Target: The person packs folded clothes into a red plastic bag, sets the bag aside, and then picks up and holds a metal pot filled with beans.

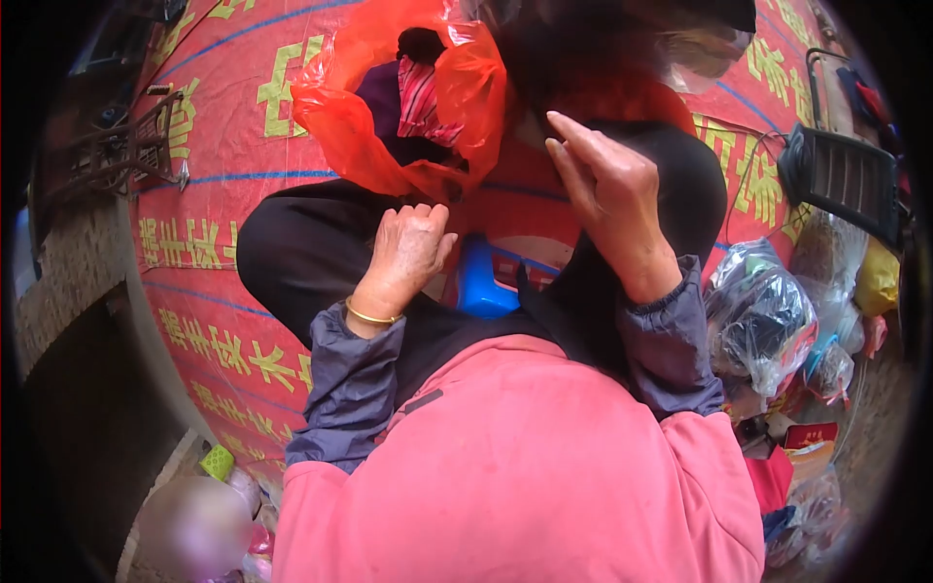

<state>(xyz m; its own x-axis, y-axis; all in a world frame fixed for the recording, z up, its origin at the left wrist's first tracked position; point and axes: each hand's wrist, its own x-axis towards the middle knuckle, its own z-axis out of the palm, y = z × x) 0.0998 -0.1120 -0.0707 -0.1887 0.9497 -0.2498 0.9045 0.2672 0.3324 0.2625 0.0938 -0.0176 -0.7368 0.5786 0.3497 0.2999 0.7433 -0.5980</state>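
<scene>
My left hand [408, 243], with a gold bangle at its wrist, hovers over my crossed legs just below the open red plastic bag [335, 117]. Its fingers curl in, and whatever they may hold is hidden. Inside that bag lie dark purple cloth [379, 97] and pink striped cloth [418, 97]. My right hand [617, 180] is raised over my other leg, fingers stretched out and no object visible in it. Beyond it is a blurred dark item [603, 49] with clear plastic at its right side. Between my legs sits a blue plastic object [481, 282], partly covered.
Red sheeting with yellow characters [228, 243] covers the floor. To the right are clear plastic bags [763, 321], a black-backed chair [850, 180] and a yellow bag [878, 282]. A dark metal frame [146, 146] stands at left. More bundles lie at lower left.
</scene>
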